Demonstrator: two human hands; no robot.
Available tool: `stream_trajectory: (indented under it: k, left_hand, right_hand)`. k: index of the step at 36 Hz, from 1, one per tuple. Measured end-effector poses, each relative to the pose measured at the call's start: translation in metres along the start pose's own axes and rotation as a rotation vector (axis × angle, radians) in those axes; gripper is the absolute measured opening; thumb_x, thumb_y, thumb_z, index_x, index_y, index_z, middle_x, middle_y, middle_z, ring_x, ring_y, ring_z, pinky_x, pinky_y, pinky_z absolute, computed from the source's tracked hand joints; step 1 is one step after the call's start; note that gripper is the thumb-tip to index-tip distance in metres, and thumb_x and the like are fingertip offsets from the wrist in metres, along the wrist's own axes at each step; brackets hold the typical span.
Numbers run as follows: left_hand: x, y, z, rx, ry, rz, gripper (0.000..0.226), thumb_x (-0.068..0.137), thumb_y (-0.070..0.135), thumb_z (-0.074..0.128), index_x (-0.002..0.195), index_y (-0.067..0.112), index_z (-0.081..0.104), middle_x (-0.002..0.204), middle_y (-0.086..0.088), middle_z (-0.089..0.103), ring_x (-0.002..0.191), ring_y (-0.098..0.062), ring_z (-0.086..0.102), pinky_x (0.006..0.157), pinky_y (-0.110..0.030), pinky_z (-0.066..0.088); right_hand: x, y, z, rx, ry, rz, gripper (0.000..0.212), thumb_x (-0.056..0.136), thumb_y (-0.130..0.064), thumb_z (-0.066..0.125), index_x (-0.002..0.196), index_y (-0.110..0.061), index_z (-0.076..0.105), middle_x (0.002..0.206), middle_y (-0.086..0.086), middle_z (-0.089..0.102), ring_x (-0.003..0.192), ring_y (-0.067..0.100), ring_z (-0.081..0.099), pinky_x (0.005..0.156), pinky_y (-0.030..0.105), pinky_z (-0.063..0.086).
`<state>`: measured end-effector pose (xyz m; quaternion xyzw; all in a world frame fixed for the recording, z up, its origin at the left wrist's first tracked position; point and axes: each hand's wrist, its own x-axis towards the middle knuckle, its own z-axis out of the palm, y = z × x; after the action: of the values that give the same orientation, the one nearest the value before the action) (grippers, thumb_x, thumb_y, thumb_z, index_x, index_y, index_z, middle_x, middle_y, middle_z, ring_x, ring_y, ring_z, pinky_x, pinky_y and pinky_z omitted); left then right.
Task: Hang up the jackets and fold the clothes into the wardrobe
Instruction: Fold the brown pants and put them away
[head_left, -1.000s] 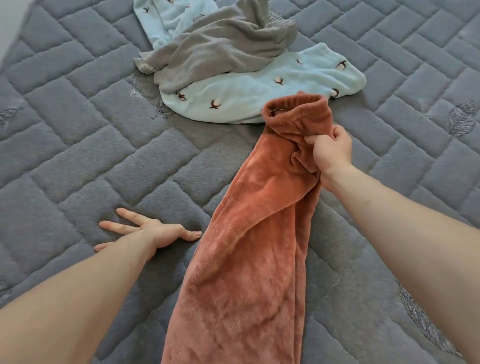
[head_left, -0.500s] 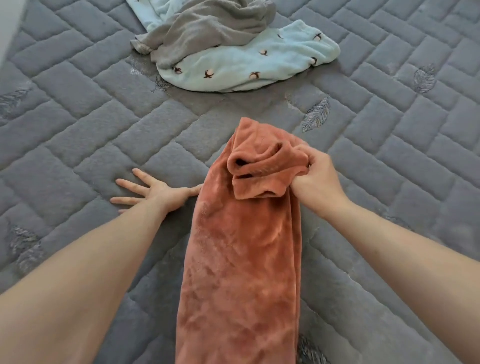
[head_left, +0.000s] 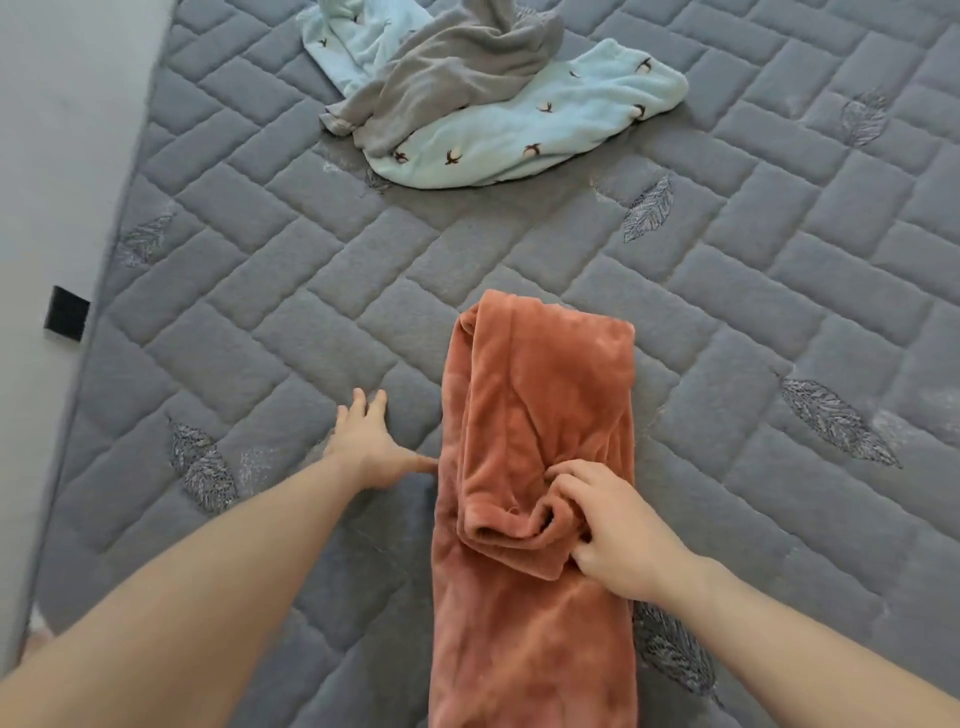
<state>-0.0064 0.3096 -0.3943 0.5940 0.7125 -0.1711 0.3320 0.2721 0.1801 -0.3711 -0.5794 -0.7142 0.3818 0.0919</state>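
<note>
A grey quilted bed (head_left: 311, 291) fills the view, stitched in a brick pattern with small feather motifs. On it, straight ahead of me, lies the rust fleece (head_left: 535, 597), a long plush garment running from the bottom edge away from me, its far end doubled back over itself so the fold sits at the top. Well apart, near the far edge, a grey garment (head_left: 457, 67) lies crumpled on a pale blue one (head_left: 519, 130) with small dark motifs. My right hand (head_left: 618, 535) rests on top of the fleece, fingers curled and pinching the bunched, folded-over end against the layer beneath. My left hand (head_left: 363, 447) lies flat on the bed just beside the fleece's left edge, fingers spread, thumb touching the fabric. The fleece looks soft, thick and light, limp rather than stiff, likely to slump and spring open at a fold. I judge the best hold is at the doubled edge, both layers pinched together.
</note>
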Motion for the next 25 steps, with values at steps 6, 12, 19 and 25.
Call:
stream_trajectory:
  k: [6, 12, 19, 25]
  left_hand:
    - [0.001, 0.000, 0.009, 0.288, 0.051, 0.046, 0.143, 0.064, 0.070, 0.082, 0.160, 0.022, -0.011, 0.169, -0.005, -0.014, 0.156, -0.033, -0.001, 0.118, -0.050, 0.032]
    - [0.004, -0.002, 0.011, 0.310, 0.056, 0.049, 0.142, 0.065, 0.071, 0.081, 0.160, 0.022, -0.013, 0.168, -0.007, -0.017, 0.156, -0.034, -0.003, 0.117, -0.050, 0.032]
    - [-0.001, 0.009, 0.006, -0.010, 0.025, 0.001, 0.114, 0.077, 0.044, 0.076, 0.161, 0.018, 0.004, 0.169, -0.006, -0.005, 0.155, -0.035, -0.004, 0.123, -0.054, 0.019]
    - [-0.056, 0.055, 0.007, -0.644, 0.099, 0.277, 0.080, 0.078, 0.042, 0.074, 0.147, 0.022, 0.041, 0.138, 0.011, 0.046, 0.133, -0.009, 0.042, 0.105, -0.025, 0.034]
  right_hand:
    - [0.005, 0.013, 0.012, 0.014, -0.046, 0.123, 0.045, 0.069, -0.003, 0.057, 0.095, -0.039, 0.056, 0.126, -0.015, 0.041, 0.124, 0.007, 0.035, 0.105, 0.026, 0.036]
    - [0.021, 0.021, 0.024, 0.038, -0.046, 0.223, 0.039, 0.064, -0.005, 0.051, 0.092, -0.033, 0.049, 0.118, -0.011, 0.039, 0.118, 0.017, 0.039, 0.106, 0.033, 0.035]
    - [0.020, 0.018, 0.024, 0.085, -0.069, 0.277, 0.043, 0.067, -0.004, 0.052, 0.107, -0.019, 0.055, 0.127, -0.005, 0.042, 0.123, 0.017, 0.036, 0.110, 0.029, 0.029]
    - [-0.007, 0.003, 0.000, 0.337, -0.016, 0.186, 0.052, 0.071, -0.017, 0.050, 0.120, -0.033, 0.048, 0.142, -0.018, 0.035, 0.137, -0.004, 0.028, 0.112, 0.022, 0.028]
